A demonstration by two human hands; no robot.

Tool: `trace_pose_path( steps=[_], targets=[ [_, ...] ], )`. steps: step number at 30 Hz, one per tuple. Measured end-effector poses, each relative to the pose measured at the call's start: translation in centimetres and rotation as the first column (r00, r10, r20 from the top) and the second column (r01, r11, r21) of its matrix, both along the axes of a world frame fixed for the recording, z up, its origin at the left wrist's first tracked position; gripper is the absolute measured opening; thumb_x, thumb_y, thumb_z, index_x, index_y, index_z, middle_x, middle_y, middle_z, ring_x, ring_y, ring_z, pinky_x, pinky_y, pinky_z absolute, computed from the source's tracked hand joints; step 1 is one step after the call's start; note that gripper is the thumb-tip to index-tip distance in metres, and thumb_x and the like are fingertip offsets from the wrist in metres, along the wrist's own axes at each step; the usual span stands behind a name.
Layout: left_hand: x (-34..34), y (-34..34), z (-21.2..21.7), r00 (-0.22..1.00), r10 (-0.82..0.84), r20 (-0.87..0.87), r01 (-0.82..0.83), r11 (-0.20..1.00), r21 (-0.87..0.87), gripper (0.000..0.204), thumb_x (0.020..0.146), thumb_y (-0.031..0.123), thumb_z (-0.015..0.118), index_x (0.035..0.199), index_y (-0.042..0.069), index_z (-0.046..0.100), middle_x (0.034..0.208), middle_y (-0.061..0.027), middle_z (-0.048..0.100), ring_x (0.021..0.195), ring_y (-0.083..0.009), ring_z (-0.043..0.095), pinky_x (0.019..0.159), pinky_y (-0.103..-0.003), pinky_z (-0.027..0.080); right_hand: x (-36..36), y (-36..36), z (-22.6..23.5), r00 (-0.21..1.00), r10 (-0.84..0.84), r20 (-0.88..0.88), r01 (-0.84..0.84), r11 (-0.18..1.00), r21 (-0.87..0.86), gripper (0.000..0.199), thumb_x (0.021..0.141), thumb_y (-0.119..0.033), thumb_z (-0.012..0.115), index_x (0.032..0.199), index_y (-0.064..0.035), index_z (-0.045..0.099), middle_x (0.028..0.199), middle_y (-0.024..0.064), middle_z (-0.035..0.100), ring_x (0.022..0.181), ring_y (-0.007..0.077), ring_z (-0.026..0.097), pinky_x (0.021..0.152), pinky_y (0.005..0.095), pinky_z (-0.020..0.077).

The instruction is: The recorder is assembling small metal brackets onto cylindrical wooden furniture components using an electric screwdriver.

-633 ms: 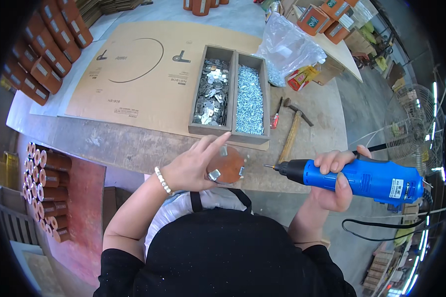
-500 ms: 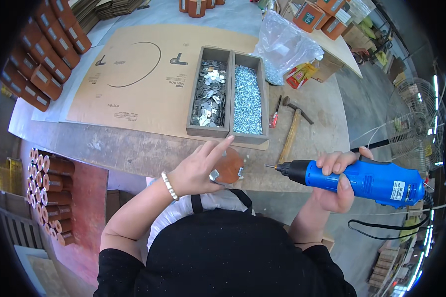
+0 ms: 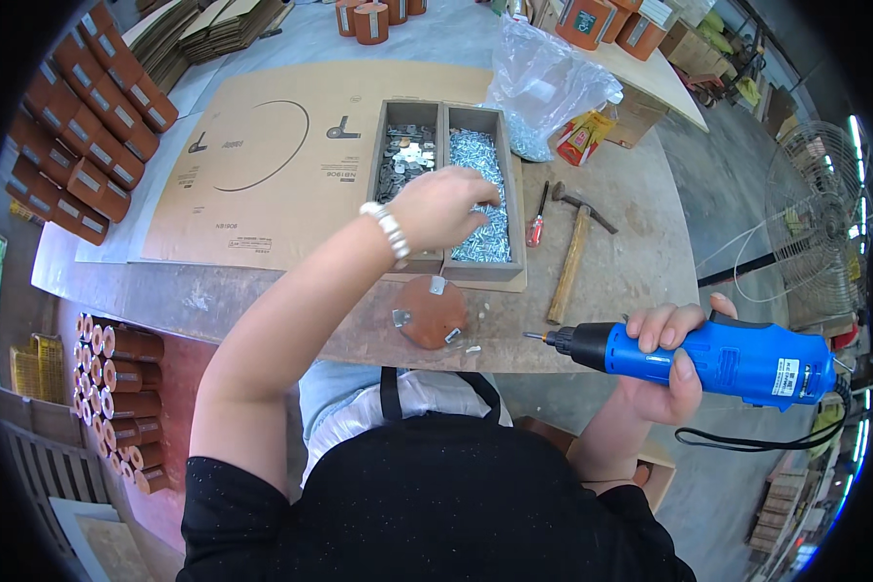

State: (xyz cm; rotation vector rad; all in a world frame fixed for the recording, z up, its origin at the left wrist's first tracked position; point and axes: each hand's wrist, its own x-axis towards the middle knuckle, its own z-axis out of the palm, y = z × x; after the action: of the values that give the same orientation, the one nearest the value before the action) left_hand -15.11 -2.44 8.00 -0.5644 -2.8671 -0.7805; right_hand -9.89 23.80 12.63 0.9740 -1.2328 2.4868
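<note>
Left forearm stretched up across frame centre, left hand (image 3: 443, 208) curled palm-down, fingertips dipping into the screws (image 3: 483, 194) in the right compartment of the wooden tray (image 3: 514, 228); actual pinch hidden. Below, at table edge, round brown disc (image 3: 434, 310) with small metal brackets, untouched. Lower right, right hand (image 3: 664, 364) clamped around blue electric screwdriver (image 3: 718, 357), bit pointing left toward disc.

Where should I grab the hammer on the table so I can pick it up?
Take the hammer by its long wooden handle, around the middle or lower end. Probably come from above and from the right, where the table is bare. The red screwdriver and the wooden tray lie close on its left. The metal head points away, so leave that end alone.
</note>
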Motion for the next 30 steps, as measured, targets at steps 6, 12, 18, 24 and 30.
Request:
trace_pose_path(
  steps=[6,12,18,24,30],
  targets=[
    [-3.8,2.2,-4.5,0.985,0.103,0.139,0.004,0.788,-0.615,0.020,0.076,0.012,0.057,0.093,0.018,0.065,0.091,-0.0051,0.064,0.095,-0.0226,0.059,0.078,-0.042,0.042,0.2,1.3,0.0,0.992,-0.077,-0.095,0.081,0.996,0.039,0.063,0.076,-0.009,0.055,0.130,-0.0011,0.024,0.081,0.0109,0.050,0.067,0.0216,0.052,0.066,0.0390,0.0464],
    [-4.2,3.0,-6.0,0.990,0.081,0.111,-0.004,0.824,-0.566,0.016,0.076,0.015,0.056,0.089,0.019,0.065,0.092,-0.0054,0.064,0.092,-0.0226,0.061,0.080,-0.045,0.040,0.2,2.7,-0.5,0.993,-0.106,-0.056,0.107,0.994,0.014,0.061,0.076,-0.011,0.054,0.129,0.0004,0.025,0.080,0.0097,0.048,0.067,0.0196,0.050,0.065,0.0370,0.0446],
    [-2.1,2.8,-5.9,0.995,0.084,-0.057,-0.100,0.894,-0.436,0.013,0.079,0.018,0.055,0.090,0.017,0.062,0.087,-0.0044,0.062,0.085,-0.0225,0.061,0.076,-0.042,0.039,-0.5,3.4,-1.0,0.996,-0.089,-0.020,0.090,0.996,0.018,0.062,0.076,-0.010,0.052,0.129,0.0003,0.022,0.081,0.0091,0.047,0.069,0.0186,0.049,0.067,0.0366,0.0433],
    [3.7,2.4,-2.2,0.991,0.049,-0.123,-0.022,0.977,0.210,0.007,0.086,0.014,0.051,0.090,0.008,0.054,0.085,-0.0078,0.057,0.081,-0.0245,0.058,0.072,-0.038,0.040,-0.1,1.5,0.1,0.992,-0.095,-0.079,0.096,0.995,-0.003,0.058,0.078,-0.012,0.051,0.129,0.0016,0.028,0.085,0.0085,0.048,0.073,0.0169,0.047,0.070,0.0352,0.0416],
    [10.1,2.5,-1.2,0.961,-0.269,0.068,0.109,0.592,0.799,0.010,0.093,0.007,0.042,0.096,0.002,0.050,0.087,-0.0064,0.052,0.077,-0.0132,0.051,0.072,-0.027,0.044,-0.1,-1.5,1.8,0.995,-0.046,-0.085,0.027,0.977,-0.210,0.063,0.077,-0.015,0.053,0.132,-0.0026,0.025,0.082,0.0076,0.047,0.069,0.0184,0.049,0.068,0.0369,0.0441]
  ],
)
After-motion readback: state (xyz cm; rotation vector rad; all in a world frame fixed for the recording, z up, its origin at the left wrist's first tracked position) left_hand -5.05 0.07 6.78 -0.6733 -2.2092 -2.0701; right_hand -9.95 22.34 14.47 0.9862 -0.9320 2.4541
